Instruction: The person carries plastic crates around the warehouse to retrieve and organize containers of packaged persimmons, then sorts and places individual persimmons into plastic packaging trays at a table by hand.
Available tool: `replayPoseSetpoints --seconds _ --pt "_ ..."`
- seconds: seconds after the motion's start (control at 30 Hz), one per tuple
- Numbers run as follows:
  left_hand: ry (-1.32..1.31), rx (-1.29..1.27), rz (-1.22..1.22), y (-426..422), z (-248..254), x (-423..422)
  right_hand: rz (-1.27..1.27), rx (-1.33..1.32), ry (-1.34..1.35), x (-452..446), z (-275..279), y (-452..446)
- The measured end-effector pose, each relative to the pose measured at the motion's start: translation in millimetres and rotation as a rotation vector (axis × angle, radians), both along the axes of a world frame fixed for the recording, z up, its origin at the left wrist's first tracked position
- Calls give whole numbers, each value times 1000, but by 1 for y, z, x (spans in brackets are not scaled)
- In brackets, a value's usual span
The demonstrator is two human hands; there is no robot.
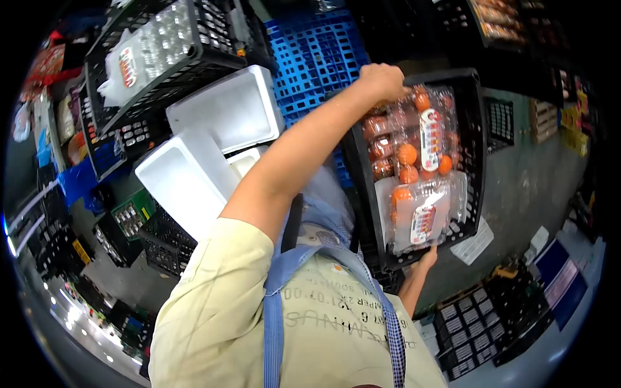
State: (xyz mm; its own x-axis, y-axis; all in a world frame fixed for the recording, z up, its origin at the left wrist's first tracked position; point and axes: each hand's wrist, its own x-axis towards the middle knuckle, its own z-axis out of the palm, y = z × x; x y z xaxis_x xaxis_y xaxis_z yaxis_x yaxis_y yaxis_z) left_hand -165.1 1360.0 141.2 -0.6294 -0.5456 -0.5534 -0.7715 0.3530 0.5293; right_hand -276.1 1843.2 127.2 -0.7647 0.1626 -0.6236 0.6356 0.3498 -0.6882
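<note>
A black plastic crate is tilted at the right of my body. Inside lie clear plastic packs of orange and dark red round produce, with red and white labels. My left arm reaches across, and my left hand is closed at the crate's upper end, its fingertips partly hidden. At the lower end, my right hand grips the rim from below, mostly hidden by the crate and its packs.
White foam boxes stand left of my arm. A black crate of clear packs is at upper left. Blue plastic pallets or crates lie ahead. On the floor at right is a paper sheet; black crates sit at lower right.
</note>
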Motion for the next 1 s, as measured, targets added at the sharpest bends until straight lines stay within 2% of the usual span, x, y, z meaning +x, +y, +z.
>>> replayPoseSetpoints --seconds 0.03,0.13,0.17,0.23,0.33,0.43,0.53,0.63,0.7,0.73,0.8,0.9,1.0 --pt "29 5 11 1 -4 2 -15 23 -12 2 4 -5" --pt "75 42 33 1 -1 8 -39 -187 -150 -2 9 -8" --pt "106 29 42 2 -3 7 -80 -177 -154 0 11 -12" --pt "153 23 26 2 -3 11 -2 -63 -57 -3 9 -9" --pt "177 -8 20 1 -9 14 39 -97 1 -17 4 7" --pt "186 8 25 -5 -5 20 98 -83 9 -44 28 3" --pt "178 65 48 -11 47 53 204 -4 24 -63 86 -21" --pt "218 45 59 -18 93 96 495 23 43 -76 156 -47" --pt "253 104 162 -22 141 132 571 -14 57 -101 174 -46" --pt "276 136 213 -24 164 152 536 -56 104 -40 227 -115" --pt "354 76 271 -32 199 189 446 -7 362 37 282 -191" --pt "398 -161 324 -44 246 249 488 -145 385 57 319 -230" --pt "388 -168 478 -47 307 320 559 -251 390 66 335 -269"
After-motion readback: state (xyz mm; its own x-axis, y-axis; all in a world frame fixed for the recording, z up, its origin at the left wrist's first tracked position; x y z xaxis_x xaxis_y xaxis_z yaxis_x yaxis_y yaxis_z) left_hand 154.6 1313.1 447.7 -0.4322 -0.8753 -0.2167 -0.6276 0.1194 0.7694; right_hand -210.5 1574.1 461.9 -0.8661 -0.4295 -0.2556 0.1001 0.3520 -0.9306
